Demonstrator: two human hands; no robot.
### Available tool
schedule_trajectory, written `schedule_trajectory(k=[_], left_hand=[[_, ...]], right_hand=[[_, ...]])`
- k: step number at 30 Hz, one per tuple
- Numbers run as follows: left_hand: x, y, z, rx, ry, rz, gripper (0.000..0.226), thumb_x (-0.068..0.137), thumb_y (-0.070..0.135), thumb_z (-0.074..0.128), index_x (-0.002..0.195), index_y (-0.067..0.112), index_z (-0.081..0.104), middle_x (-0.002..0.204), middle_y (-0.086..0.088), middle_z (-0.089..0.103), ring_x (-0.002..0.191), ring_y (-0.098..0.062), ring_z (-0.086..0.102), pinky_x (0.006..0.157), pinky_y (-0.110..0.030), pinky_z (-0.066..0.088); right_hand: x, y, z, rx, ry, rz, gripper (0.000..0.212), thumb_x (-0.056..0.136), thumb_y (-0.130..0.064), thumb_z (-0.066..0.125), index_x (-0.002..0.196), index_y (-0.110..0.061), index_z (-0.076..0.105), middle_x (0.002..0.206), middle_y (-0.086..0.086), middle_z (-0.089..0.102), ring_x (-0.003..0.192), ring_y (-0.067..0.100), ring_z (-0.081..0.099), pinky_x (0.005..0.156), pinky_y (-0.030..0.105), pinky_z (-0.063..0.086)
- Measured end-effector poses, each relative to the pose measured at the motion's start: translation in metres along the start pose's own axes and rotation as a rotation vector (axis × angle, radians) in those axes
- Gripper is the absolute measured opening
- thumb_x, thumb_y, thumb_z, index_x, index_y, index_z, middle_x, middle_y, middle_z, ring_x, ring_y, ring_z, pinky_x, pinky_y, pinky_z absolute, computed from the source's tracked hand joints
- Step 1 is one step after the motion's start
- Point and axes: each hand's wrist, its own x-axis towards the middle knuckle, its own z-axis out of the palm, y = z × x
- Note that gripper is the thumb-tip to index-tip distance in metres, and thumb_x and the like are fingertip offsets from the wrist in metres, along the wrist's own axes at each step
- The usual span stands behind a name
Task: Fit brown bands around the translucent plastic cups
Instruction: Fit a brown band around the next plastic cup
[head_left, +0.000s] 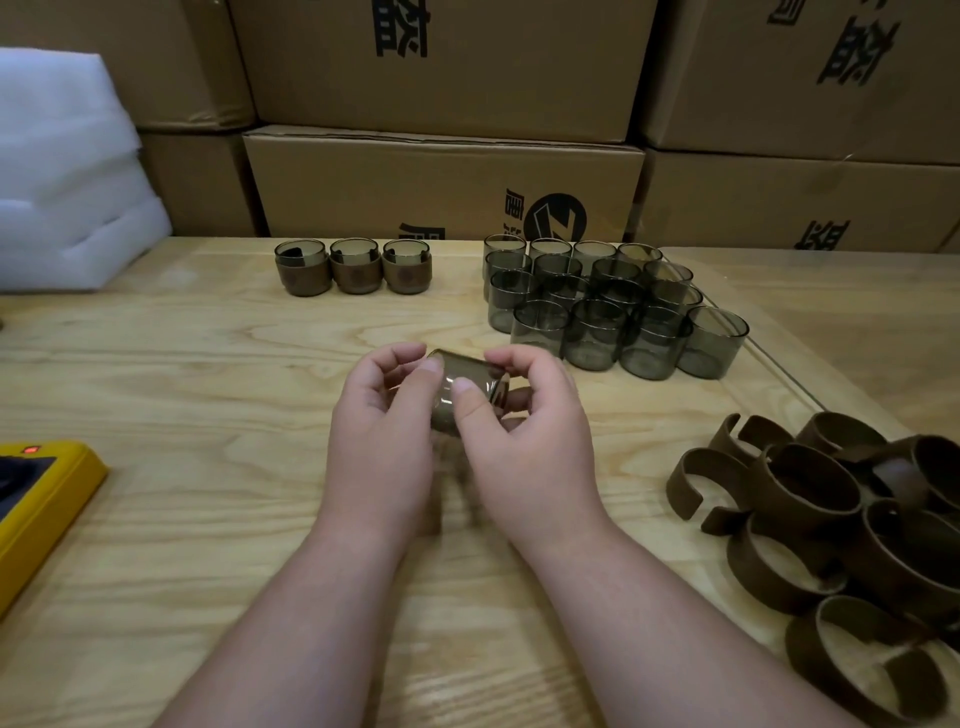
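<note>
Head view: we hold one translucent cup (462, 387) on its side above the surface (208, 389), left hand (384, 431) and right hand (524, 431) each in a closed grip on it. No band visibly on; keep rim square, slide evenly.

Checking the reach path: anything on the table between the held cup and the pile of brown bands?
Head view: only bare wooden table lies between the held cup and the brown bands. The unbanded cups sit farther back, off that line.
</note>
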Motion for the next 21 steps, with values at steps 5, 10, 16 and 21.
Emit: schedule_trajectory(k=[5,10,16,21], left_hand=[[0.0006,-0.0038,0.0009,0.045,-0.044,0.016,0.016,0.091,0.026,0.065,0.086,0.032,0.079,0.075,0.010,0.073,0.066,-0.004,0.063,0.064,-0.027,0.048],[-0.0001,-0.0034,0.0002,0.048,-0.095,0.058,0.030,0.095,0.014,0.055,0.078,0.028,0.075,0.061,0.011,0.064,0.048,-0.002,0.048,0.048,-0.017,0.040],[-0.0025,-0.0020,-0.0009,0.040,-0.129,0.094,0.040,0.092,0.006,0.050,0.060,0.025,0.064,0.051,0.014,0.051,0.046,0.001,0.044,0.043,-0.013,0.038],[-0.0029,-0.0009,-0.0018,0.090,-0.150,0.098,0.024,0.079,0.026,0.053,0.056,0.026,0.059,0.056,0.011,0.046,0.051,-0.002,0.040,0.046,-0.014,0.035]], right_hand=[[0.0011,0.0021,-0.0016,-0.006,0.030,-0.012,0.031,0.078,-0.034,0.074,0.103,-0.037,0.057,0.114,-0.020,0.053,0.100,-0.001,0.060,0.076,0.018,0.054],[0.0020,0.0031,-0.0022,-0.037,0.039,0.034,0.029,0.077,-0.044,0.073,0.094,-0.039,0.051,0.107,-0.009,0.059,0.089,0.011,0.064,0.074,0.027,0.054],[0.0044,0.0054,-0.0034,-0.021,0.008,0.095,0.037,0.075,-0.058,0.073,0.097,-0.038,0.051,0.096,-0.014,0.062,0.077,-0.001,0.056,0.065,0.011,0.045],[0.0063,0.0050,-0.0042,0.065,-0.003,0.104,0.031,0.081,-0.057,0.068,0.095,-0.031,0.058,0.084,-0.025,0.063,0.063,-0.004,0.055,0.060,0.013,0.046]])
